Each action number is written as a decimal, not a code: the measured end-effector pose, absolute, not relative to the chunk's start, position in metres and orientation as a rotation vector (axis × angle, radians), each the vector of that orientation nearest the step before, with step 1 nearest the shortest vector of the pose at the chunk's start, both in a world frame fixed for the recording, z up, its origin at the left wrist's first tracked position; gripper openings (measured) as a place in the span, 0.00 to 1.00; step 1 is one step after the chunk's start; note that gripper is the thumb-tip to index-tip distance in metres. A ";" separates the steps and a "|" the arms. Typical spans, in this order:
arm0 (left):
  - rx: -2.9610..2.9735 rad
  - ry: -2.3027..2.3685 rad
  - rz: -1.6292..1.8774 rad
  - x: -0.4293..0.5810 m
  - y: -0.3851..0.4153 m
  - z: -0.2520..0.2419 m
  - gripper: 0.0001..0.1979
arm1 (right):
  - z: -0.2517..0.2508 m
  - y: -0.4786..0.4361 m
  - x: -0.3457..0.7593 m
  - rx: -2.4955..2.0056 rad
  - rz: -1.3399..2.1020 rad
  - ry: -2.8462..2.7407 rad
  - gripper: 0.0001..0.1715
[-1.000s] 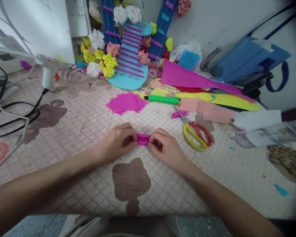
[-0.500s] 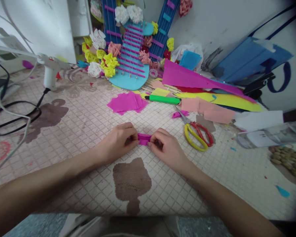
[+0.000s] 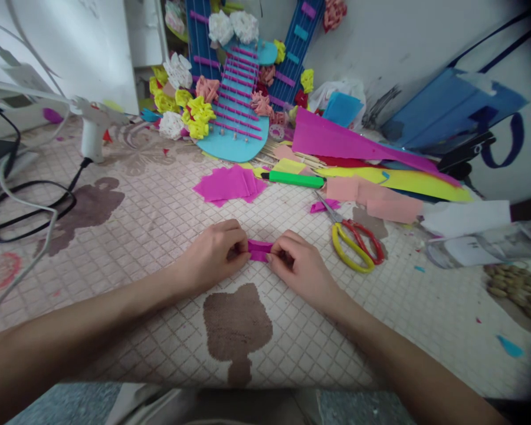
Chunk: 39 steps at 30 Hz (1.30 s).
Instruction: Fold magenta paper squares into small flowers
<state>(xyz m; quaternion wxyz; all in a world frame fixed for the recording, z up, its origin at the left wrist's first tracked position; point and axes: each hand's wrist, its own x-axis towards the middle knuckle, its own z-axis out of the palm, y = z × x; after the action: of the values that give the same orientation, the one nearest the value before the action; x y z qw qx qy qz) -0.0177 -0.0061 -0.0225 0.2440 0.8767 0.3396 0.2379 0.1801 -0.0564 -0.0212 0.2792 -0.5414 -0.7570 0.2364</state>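
Here, head view: your left hand (image 3: pixel 215 254) and right hand (image 3: pixel 298 267) pinch magenta paper strip (image 3: pixel 259 249) between them, fingertips closed on its two ends, low over quilted mat (image 3: pixel 159 218). Strip sits just above brown bear patch (image 3: pixel 236 324). Scissors (image 3: pixel 354 239) right of strip, near your right hand. Magenta paper squares (image 3: pixel 229 184) beyond strip, green marker (image 3: pixel 295 179) beside them. Glue gun (image 3: pixel 92 127) far left of strip.

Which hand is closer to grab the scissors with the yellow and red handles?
Right, most likely. The right hand is nearer the scissors, which lie just to its right. The left hand would have to cross over the pink paper strip both hands pinch.
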 end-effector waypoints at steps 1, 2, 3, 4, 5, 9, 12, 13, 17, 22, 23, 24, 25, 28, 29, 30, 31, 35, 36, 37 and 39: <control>2.393 0.925 0.654 -0.018 -0.006 -0.022 0.06 | -0.022 -0.056 0.180 -1.452 0.626 -2.037 0.09; 2.393 0.922 0.658 -0.018 -0.006 -0.022 0.06 | -0.022 -0.056 0.180 -1.454 0.620 -2.044 0.09; 2.395 0.920 0.661 -0.018 -0.006 -0.022 0.06 | -0.022 -0.056 0.179 -1.456 0.616 -2.051 0.09; 2.397 0.921 0.661 -0.018 -0.006 -0.022 0.06 | -0.023 -0.056 0.179 -1.460 0.610 -2.056 0.10; 2.399 0.923 0.662 -0.017 -0.006 -0.022 0.06 | -0.023 -0.056 0.179 -1.464 0.605 -2.059 0.10; 2.403 0.945 0.654 -0.016 -0.006 -0.022 0.06 | -0.024 -0.056 0.177 -1.481 0.597 -2.062 0.10; 2.391 0.955 0.665 -0.016 -0.007 -0.022 0.06 | -0.024 -0.056 0.177 -1.488 0.602 -2.051 0.10; 2.377 0.957 0.676 -0.016 -0.007 -0.022 0.06 | -0.023 -0.056 0.177 -1.487 0.603 -2.041 0.10; 2.294 0.933 0.732 -0.018 -0.007 -0.023 0.07 | -0.024 -0.056 0.179 -1.466 0.626 -1.992 0.10; 2.266 0.875 0.698 -0.020 -0.005 -0.023 0.10 | -0.023 -0.056 0.180 -1.421 0.701 -2.005 0.10; 2.274 0.868 0.688 -0.020 -0.005 -0.022 0.09 | -0.022 -0.056 0.180 -1.423 0.703 -2.013 0.10; 2.283 0.866 0.677 -0.020 -0.005 -0.022 0.09 | -0.022 -0.056 0.180 -1.425 0.701 -2.021 0.10; 2.293 0.868 0.664 -0.020 -0.005 -0.021 0.07 | -0.022 -0.056 0.180 -1.427 0.695 -2.029 0.10; 2.317 0.898 0.639 -0.017 -0.005 -0.021 0.04 | -0.023 -0.057 0.179 -1.434 0.666 -2.038 0.09; 2.320 0.913 0.640 -0.016 -0.006 -0.021 0.04 | -0.024 -0.057 0.179 -1.445 0.655 -2.028 0.09; 2.315 0.936 0.649 -0.016 -0.006 -0.022 0.04 | -0.024 -0.057 0.179 -1.464 0.643 -2.008 0.10; 2.300 0.966 0.666 -0.015 -0.007 -0.023 0.05 | -0.025 -0.057 0.179 -1.485 0.631 -1.985 0.11; 2.216 1.039 0.732 -0.014 -0.009 -0.026 0.12 | -0.027 -0.058 0.180 -1.498 0.595 -1.994 0.16; 2.220 1.020 0.733 -0.015 -0.009 -0.026 0.13 | -0.026 -0.058 0.180 -1.482 0.597 -2.028 0.15; 2.235 0.989 0.725 -0.015 -0.009 -0.026 0.12 | -0.025 -0.058 0.180 -1.466 0.603 -2.061 0.14; 2.276 0.929 0.697 -0.016 -0.008 -0.026 0.10 | -0.023 -0.058 0.181 -1.451 0.622 -2.106 0.10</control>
<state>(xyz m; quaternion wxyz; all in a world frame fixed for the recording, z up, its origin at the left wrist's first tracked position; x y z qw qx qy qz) -0.0163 -0.0077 -0.0258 0.2891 0.8528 0.3480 0.2610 0.1812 -0.0583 -0.0233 0.2521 -0.5335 -0.7742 0.2288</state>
